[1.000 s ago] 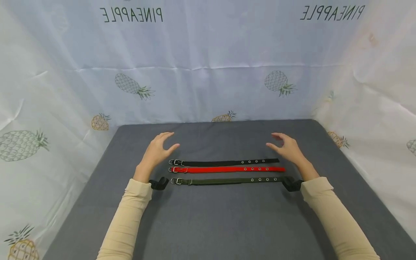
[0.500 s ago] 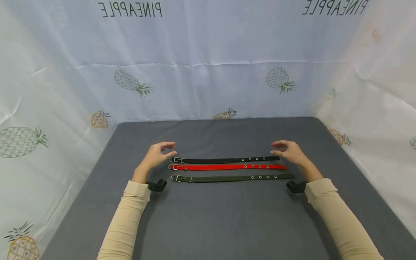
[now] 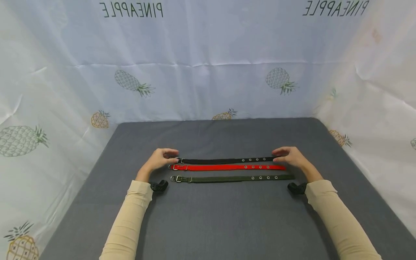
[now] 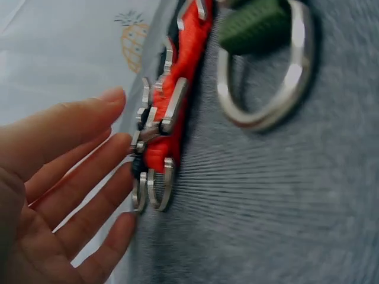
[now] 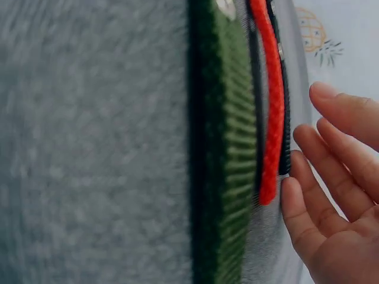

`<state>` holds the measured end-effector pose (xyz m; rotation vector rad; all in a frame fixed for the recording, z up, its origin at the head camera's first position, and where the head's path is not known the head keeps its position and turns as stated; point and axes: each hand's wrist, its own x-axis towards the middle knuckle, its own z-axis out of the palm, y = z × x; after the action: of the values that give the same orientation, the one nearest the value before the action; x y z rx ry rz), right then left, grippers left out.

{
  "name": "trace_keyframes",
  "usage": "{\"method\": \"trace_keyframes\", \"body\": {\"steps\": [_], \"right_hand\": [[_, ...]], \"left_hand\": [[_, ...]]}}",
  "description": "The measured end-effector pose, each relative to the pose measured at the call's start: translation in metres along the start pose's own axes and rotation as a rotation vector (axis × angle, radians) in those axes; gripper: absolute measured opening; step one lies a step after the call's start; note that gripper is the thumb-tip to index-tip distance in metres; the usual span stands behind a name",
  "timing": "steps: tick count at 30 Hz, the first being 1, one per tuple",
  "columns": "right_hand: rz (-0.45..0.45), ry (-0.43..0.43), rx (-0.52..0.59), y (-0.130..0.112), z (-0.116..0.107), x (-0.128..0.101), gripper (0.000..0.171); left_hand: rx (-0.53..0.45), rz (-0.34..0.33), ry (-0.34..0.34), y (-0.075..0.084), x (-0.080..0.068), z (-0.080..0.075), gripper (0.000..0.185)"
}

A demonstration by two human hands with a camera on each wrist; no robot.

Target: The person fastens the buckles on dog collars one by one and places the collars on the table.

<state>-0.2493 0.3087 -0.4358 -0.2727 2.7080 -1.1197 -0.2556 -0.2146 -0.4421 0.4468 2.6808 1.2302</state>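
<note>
Three collars with metal buckles and eyelets lie side by side, stretched out from left to right. The black collar (image 3: 214,161) is farthest, the red collar (image 3: 214,168) in the middle, the green collar (image 3: 221,179) nearest. My left hand (image 3: 157,160) is at the buckle end of the black collar, covering part of it. Its thumb and fingers stand apart in the left wrist view, fingertips close to the black collar's metal fittings. At the eyelet end, my right hand (image 3: 293,157) hides the tip in the head view. Its fingers are loosely bent and not pinched together.
A grey cloth (image 3: 221,220) covers the table under the collars. White curtains (image 3: 208,90) printed with pineapples hang behind and at both sides. Each wrist carries a black device, one of them the left wrist camera (image 3: 159,186).
Both hands have come down and nearer from beyond the black collar to its two ends. The gap between thumb and fingers has narrowed. The collars lie as before.
</note>
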Motion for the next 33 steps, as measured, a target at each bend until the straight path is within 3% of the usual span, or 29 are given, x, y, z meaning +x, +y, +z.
{"method": "trace_keyframes", "body": {"steps": [7, 15, 19, 33], "right_hand": [[-0.004, -0.038, -0.001, 0.006, 0.003, 0.005, 0.039], [-0.100, -0.037, -0.115, 0.007, 0.003, 0.012, 0.028], [-0.100, -0.046, -0.138, 0.005, 0.002, 0.015, 0.024], [-0.127, -0.054, -0.107, -0.002, -0.006, 0.007, 0.024]], "left_hand": [[0.065, 0.008, -0.019, -0.002, 0.004, 0.006, 0.035], [0.103, -0.016, -0.015, 0.001, 0.009, 0.008, 0.028], [0.117, -0.019, -0.004, 0.002, 0.010, 0.007, 0.026], [0.178, 0.115, 0.084, 0.007, 0.010, 0.000, 0.022]]}}
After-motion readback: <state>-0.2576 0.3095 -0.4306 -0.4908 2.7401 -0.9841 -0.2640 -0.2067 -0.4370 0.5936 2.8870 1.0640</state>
